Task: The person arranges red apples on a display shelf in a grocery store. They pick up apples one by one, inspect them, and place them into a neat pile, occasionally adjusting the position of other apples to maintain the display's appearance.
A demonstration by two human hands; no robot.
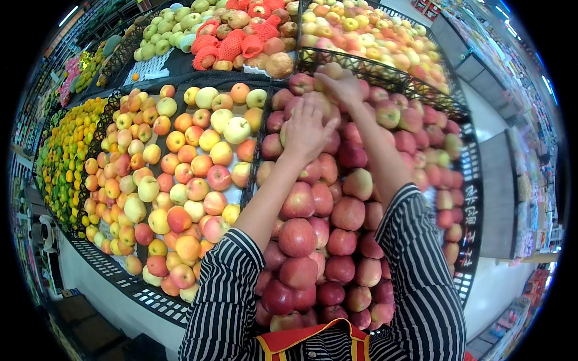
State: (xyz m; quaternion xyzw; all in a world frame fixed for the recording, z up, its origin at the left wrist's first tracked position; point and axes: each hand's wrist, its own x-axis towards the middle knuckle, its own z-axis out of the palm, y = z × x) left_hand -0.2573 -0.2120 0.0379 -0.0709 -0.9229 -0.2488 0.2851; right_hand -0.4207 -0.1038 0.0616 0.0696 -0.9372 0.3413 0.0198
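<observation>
Rows of stacked red apples (298, 237) fill the black plastic crate section in front of me. My left hand (308, 128) lies palm down over apples near the far end of this stack, its thumb spread from the fingers. What is under that palm is hidden, so a grip cannot be made out. Farther away and to the right, my right hand (342, 86) has its fingers around a greenish-red apple (330, 70), slightly blurred, near the black mesh divider (384, 67). More red apples surround both hands.
Left of a black divider (256, 158) sit yellow-red apples (198, 164), with small orange-green fruit (72, 153) beyond. Pomegranates (237, 38), some in red foam nets, and green fruit (171, 31) lie at the back. Paler apples (361, 36) fill the far right section. Store shelving (499, 189) stands to the right.
</observation>
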